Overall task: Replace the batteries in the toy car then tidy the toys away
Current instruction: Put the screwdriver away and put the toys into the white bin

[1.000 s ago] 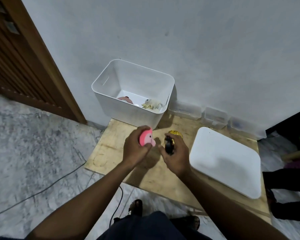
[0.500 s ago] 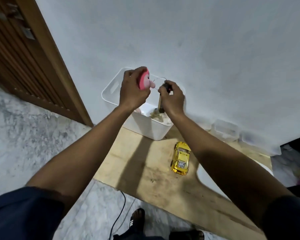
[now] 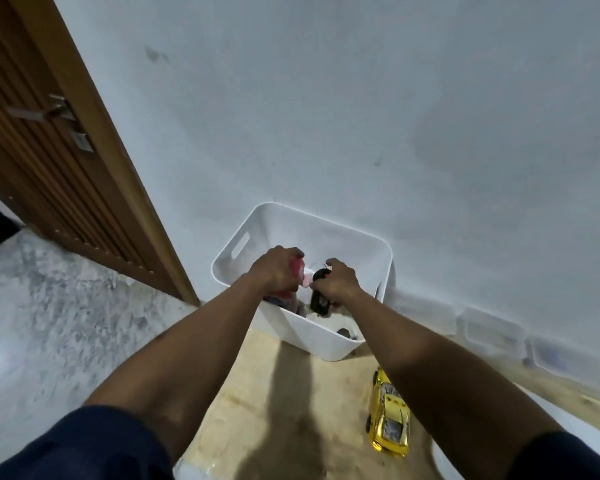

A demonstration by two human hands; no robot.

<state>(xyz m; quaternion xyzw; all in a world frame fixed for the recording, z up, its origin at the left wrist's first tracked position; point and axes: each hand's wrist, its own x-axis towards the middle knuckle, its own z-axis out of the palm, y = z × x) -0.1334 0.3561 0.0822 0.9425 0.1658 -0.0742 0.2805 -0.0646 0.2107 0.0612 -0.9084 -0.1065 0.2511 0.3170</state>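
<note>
Left hand: the left hand [image 3: 277, 268] was closed around a pink toy [image 3: 297, 271], just left of frame centre, over the open top of the white bin [image 3: 329, 344].
Right hand: the right hand [image 3: 336, 284] was curled around a black toy [image 3: 319, 299], which hung downward from the fist into the bin's mouth; the two hands were just beside each other.
White bin: it stood at centre frame against the pale wall [image 3: 361, 116], on the far end of the wooden board [image 3: 291, 410]. A handle slot showed in its left side. Some pale and dark things lay at its bottom, too hidden to tell apart.
Yellow toy car: the yellow toy car [image 3: 390, 415] lay on the board at lower right of the frame, nearer than the bin and apart from it, partly behind the right forearm.
Door: a brown slatted door [image 3: 42, 140] filled the upper left of the frame.
Floor: grey mottled floor [image 3: 49, 323] showed at the left of the frame.
Sleeves: dark blue sleeves [image 3: 84, 445] showed at both bottom corners.
</note>
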